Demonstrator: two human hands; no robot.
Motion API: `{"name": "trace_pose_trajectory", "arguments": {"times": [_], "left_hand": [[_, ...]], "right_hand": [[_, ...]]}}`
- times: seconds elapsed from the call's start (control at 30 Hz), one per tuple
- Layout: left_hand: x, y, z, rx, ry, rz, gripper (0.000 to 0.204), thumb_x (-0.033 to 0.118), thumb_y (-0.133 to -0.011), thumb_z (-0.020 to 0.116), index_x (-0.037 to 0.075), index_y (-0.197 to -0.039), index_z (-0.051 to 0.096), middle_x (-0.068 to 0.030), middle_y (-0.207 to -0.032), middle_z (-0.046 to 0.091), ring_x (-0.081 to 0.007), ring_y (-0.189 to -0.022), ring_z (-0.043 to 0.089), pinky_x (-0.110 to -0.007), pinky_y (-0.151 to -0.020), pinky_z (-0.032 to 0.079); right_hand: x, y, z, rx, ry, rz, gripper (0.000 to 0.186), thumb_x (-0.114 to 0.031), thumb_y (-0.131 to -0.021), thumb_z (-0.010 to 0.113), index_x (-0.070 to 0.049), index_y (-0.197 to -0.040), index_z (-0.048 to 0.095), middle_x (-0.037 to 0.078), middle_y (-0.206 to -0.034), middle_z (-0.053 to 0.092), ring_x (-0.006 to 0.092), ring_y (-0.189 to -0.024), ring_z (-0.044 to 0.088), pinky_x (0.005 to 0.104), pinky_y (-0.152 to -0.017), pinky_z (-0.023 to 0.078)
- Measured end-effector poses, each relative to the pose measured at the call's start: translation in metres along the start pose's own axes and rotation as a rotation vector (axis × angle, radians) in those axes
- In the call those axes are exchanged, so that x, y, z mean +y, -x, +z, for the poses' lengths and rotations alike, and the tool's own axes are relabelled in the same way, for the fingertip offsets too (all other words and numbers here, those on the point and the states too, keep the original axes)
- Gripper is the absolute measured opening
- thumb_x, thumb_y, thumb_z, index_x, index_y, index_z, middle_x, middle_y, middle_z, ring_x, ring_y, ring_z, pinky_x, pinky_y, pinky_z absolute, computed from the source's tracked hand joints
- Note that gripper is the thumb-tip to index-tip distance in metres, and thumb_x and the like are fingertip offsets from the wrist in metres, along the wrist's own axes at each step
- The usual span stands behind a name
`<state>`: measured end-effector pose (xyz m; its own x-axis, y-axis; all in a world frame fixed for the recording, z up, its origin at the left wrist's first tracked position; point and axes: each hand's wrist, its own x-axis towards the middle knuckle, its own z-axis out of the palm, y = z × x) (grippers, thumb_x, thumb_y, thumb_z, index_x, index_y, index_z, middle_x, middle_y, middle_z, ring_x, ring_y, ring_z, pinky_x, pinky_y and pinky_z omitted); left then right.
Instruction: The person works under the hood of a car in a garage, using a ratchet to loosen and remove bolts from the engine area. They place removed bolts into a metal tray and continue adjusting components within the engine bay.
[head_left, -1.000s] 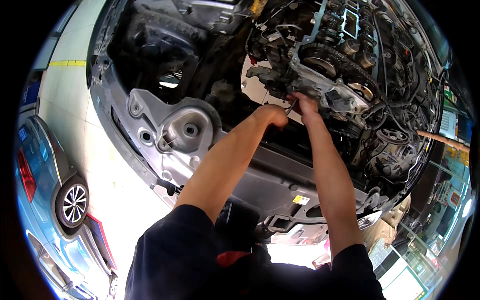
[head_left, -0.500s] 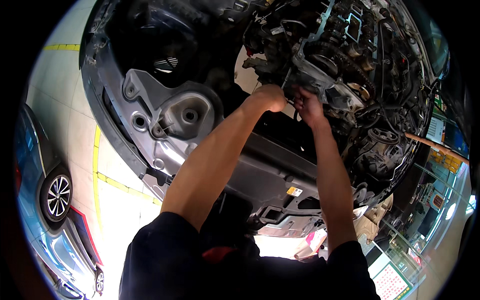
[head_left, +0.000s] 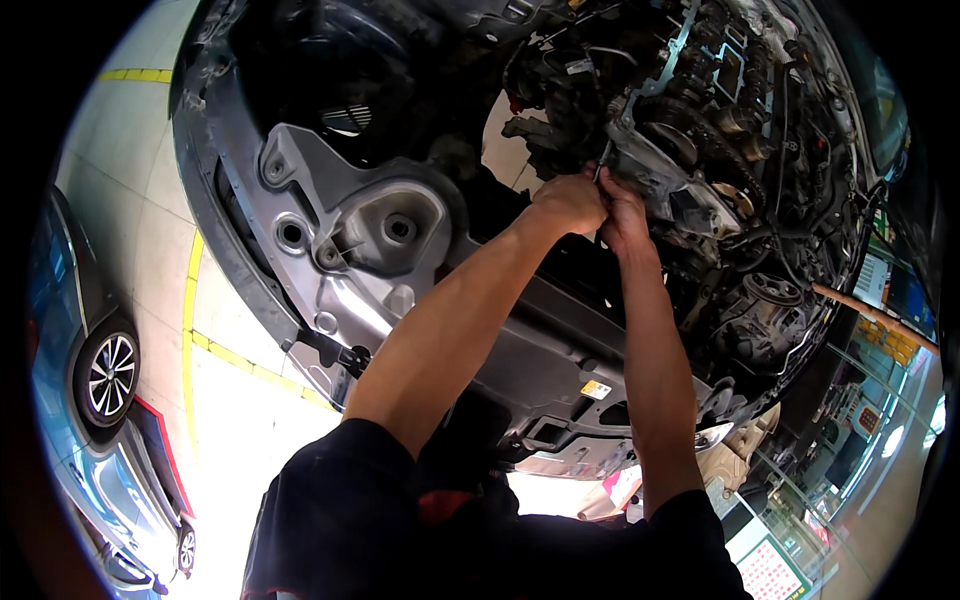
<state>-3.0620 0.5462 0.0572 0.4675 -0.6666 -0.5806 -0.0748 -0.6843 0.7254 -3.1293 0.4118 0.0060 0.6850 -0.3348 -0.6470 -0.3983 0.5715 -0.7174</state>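
Note:
Both my hands meet inside the open engine bay, beside the lower end of the engine (head_left: 690, 150). My left hand (head_left: 572, 203) is closed in a fist, knuckles up, around a thin metal rod (head_left: 605, 155) that sticks up past the fingers. Right against it, my right hand (head_left: 627, 212) has its fingers curled and pressed together near the same rod. Whatever lies inside the right fingers is hidden. The engine's top is uncovered, with a bluish gasket edge (head_left: 672, 58) and a timing chain area showing just beyond my hands.
A grey body panel (head_left: 400, 228) with round holes lies to the left. Below my forearms runs a dark crossmember with a yellow-white label (head_left: 596, 390). A pulley (head_left: 772, 290) and hoses sit at the right, near a brown bar (head_left: 870, 305). A blue car (head_left: 75, 330) stands at far left.
My left hand has moved right, closing the gap to my right hand, and the two now touch. The whole view has shifted slightly, so the car appears further right.

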Motion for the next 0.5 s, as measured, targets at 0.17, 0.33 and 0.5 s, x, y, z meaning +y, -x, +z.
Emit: {"name": "trace_pose_trajectory", "arguments": {"times": [0.17,0.33,0.5], "left_hand": [[-0.001,0.006,0.020,0.278,0.039,-0.060,0.045,0.031,-0.080,0.071,-0.007,-0.103,0.063,-0.0192,-0.101,0.068,-0.0308,-0.095,0.066,-0.038,-0.080,0.054],[-0.013,-0.004,0.010,0.083,0.414,-0.080,0.038,0.027,-0.081,0.066,0.005,-0.112,0.063,-0.0164,-0.106,0.067,-0.0279,-0.105,0.064,-0.038,-0.090,0.050],[-0.007,-0.008,0.009,-0.100,0.671,-0.133,0.035,0.027,-0.079,0.067,-0.004,-0.095,0.066,-0.0159,-0.092,0.068,-0.0227,-0.086,0.067,-0.033,-0.077,0.052]], "right_hand": [[-0.005,0.001,0.003,0.072,0.112,0.060,0.032,-0.028,-0.094,0.061,-0.002,-0.114,0.060,0.005,-0.094,0.065,0.0054,-0.050,0.033,0.0222,-0.046,0.028],[-0.023,0.020,0.023,0.022,0.024,0.116,0.035,-0.031,-0.094,0.060,-0.003,-0.115,0.060,0.006,-0.098,0.066,0.0073,-0.047,0.031,0.0234,-0.046,0.030],[-0.026,0.006,-0.004,-0.068,0.140,0.146,0.037,-0.031,-0.089,0.067,-0.003,-0.113,0.060,0.006,-0.098,0.065,0.0075,-0.056,0.038,0.0226,-0.051,0.031]]}}
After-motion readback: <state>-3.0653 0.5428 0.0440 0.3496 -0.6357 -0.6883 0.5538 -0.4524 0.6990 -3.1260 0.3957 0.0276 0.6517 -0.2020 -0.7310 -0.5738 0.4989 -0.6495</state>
